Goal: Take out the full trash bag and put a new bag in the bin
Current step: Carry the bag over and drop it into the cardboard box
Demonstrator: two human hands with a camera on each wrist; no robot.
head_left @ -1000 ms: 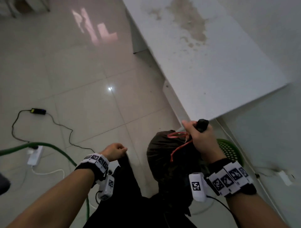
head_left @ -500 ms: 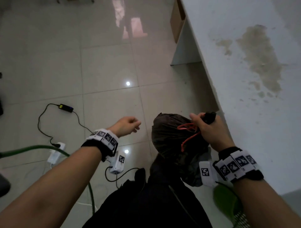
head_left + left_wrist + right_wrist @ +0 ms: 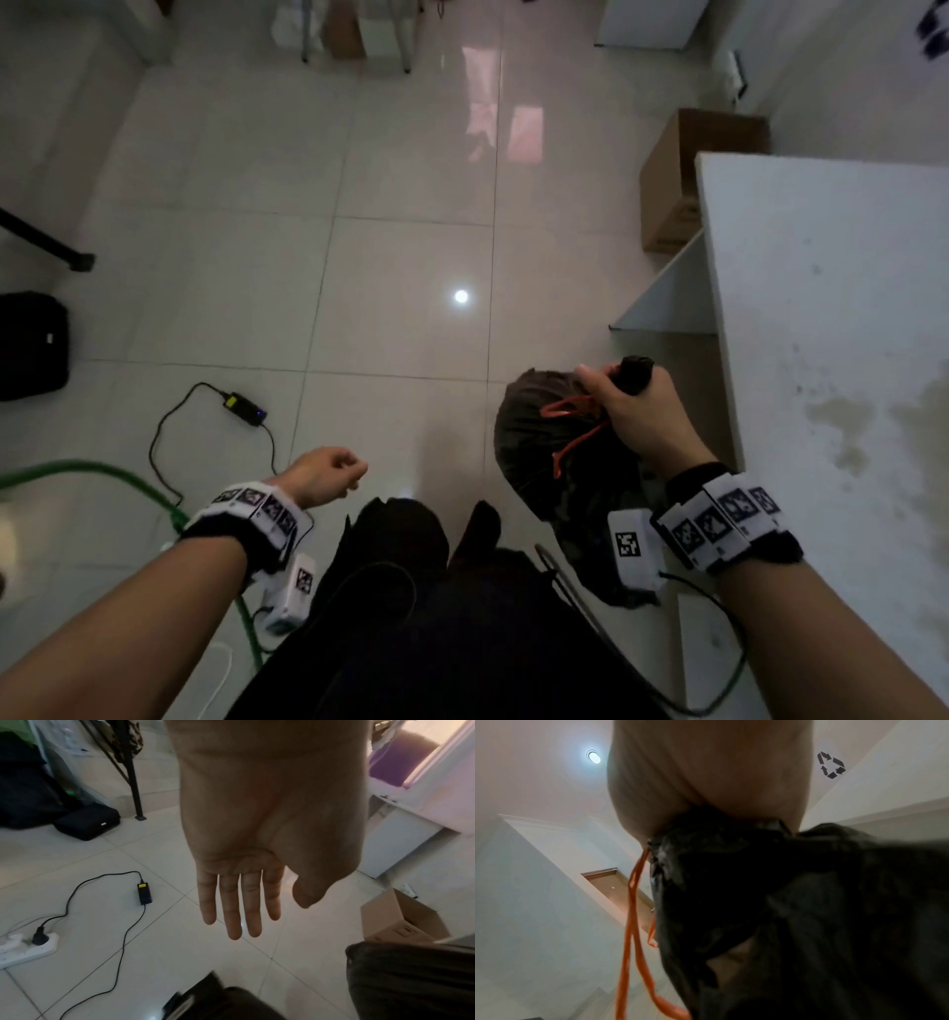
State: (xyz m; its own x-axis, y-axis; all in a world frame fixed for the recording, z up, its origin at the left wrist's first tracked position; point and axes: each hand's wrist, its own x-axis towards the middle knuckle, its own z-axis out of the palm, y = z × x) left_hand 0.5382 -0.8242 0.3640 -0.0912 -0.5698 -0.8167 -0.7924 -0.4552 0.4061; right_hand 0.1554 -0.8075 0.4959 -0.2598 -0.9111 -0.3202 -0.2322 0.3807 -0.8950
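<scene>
Floor clutter on the left: black charger cable (image 3: pixel 169 437) and green hose (image 3: pixel 128 478) across white tiles, a trip risk w/ load carried. Left hand (image 3: pixel 246 882) hangs free, fingers straight, holding nothing. Right hand (image 3: pixel 637 416), grip curled tight round the gathered neck of the full black plastic trash bag (image 3: pixel 544 452), orange drawstring (image 3: pixel 631 923) dangling, bag beside the white counter (image 3: pixel 832 318); one-handed hold could slip or thin plastic tear

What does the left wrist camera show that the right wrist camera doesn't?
Only the left wrist view shows the open left hand, a power strip, a charger brick and a cardboard box on the tiled floor. Only the right wrist view shows the orange drawstring, a ceiling light and the right hand gripping the bag's neck. Both show the black trash bag.
</scene>
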